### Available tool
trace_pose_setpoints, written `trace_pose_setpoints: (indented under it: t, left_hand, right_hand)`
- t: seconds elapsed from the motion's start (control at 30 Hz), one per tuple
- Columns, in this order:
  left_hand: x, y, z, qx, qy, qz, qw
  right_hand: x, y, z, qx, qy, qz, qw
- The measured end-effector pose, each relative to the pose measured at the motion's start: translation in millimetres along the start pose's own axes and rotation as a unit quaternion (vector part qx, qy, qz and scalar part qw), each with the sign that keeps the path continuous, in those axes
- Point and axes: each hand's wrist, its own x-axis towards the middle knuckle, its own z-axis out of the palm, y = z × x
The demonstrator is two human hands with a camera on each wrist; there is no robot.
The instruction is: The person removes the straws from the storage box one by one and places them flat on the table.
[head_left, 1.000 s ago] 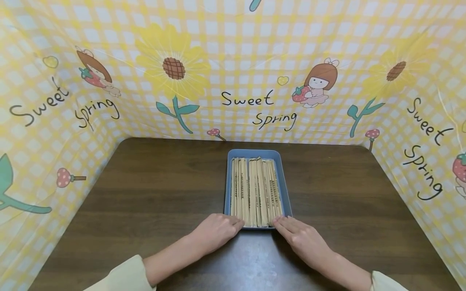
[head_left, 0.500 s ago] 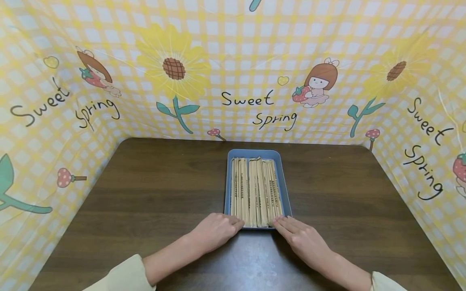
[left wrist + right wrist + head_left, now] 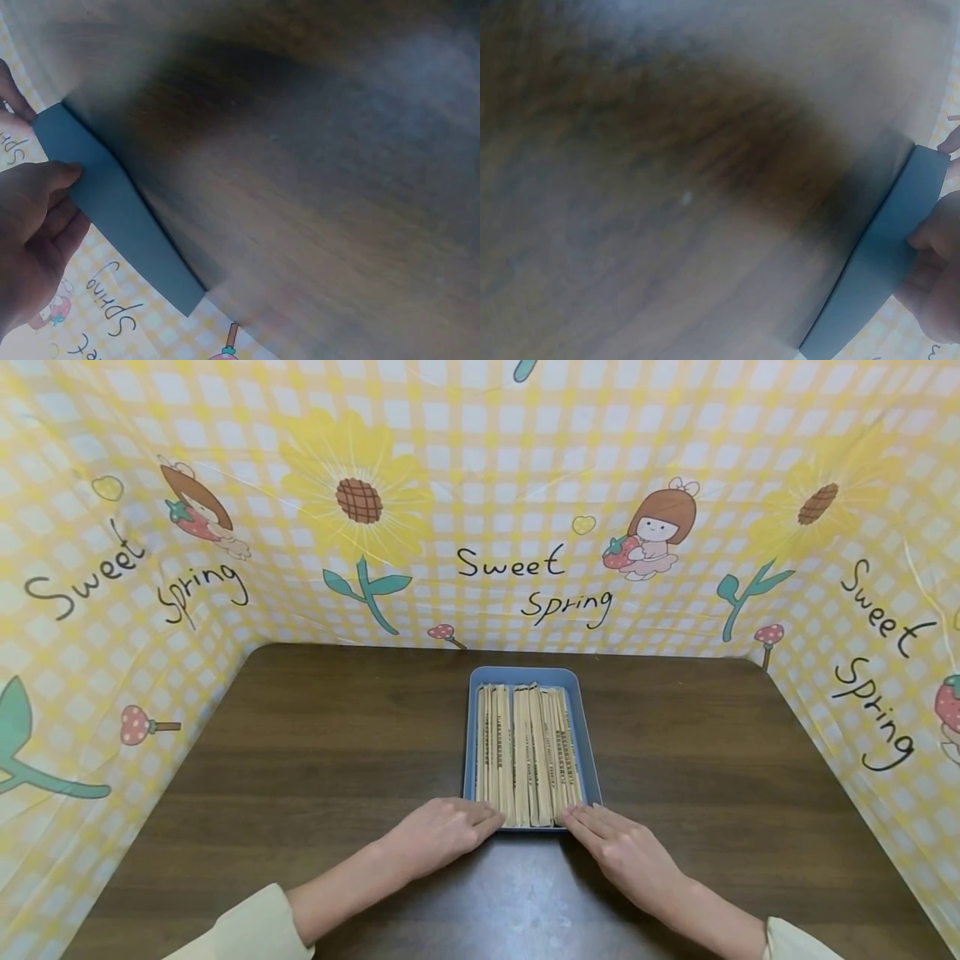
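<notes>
A blue rectangular tray (image 3: 525,676) lies on the table, filled with slim paper-wrapped sticks (image 3: 528,752) bearing dark print. They lie side by side, lengthwise. At the tray's near left corner my left hand (image 3: 442,835) grips the rim. My right hand (image 3: 626,852) holds the near right corner in the same way. In the left wrist view, the thumb of the left hand (image 3: 34,240) presses the outer face of the tray wall (image 3: 127,210). The right wrist view has the right hand (image 3: 937,259) with its thumb against the tray wall (image 3: 877,255); its other fingers are partly hidden.
The dark wooden table (image 3: 337,743) extends on both sides of the tray. A yellow-and-white checked cloth (image 3: 487,460) with printed flowers and words stands around its back, left and right edges.
Both hands stay at the tray's near corners. The left forearm shifts very slightly to the left; the tray and the sticks show no clear movement.
</notes>
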Motion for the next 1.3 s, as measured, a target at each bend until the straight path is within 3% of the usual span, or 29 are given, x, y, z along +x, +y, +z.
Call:
trace_pose_setpoints:
  t: [0.37, 0.6, 0.77, 1.03, 1.3]
  left_hand:
    - [-5.5, 1.8, 6.2, 0.014, 0.029, 0.012, 0.9994]
    - [-11.8, 0.5, 10.8, 0.044, 0.05, 0.039, 0.997]
    - [-15.5, -2.3, 12.4, 0.042, 0.049, 0.053, 0.9966]
    - [-17.2, -5.8, 18.4, 0.046, 0.088, 0.075, 0.9922]
    - [-17.8, -7.5, 17.6, 0.034, 0.097, 0.081, 0.9913]
  right_hand:
    - [-1.4, 0.9, 0.1, -0.003, -0.007, -0.008, 1.0]
    - [-1.1, 1.0, -0.2, -0.003, -0.013, -0.009, 1.0]
    - [-0.2, 1.0, -0.6, -0.003, -0.02, -0.01, 1.0]
    - [0.0, 1.4, -1.7, -0.01, -0.016, -0.013, 1.0]
    - [-0.7, 1.3, 0.9, -0.006, -0.01, -0.013, 1.0]
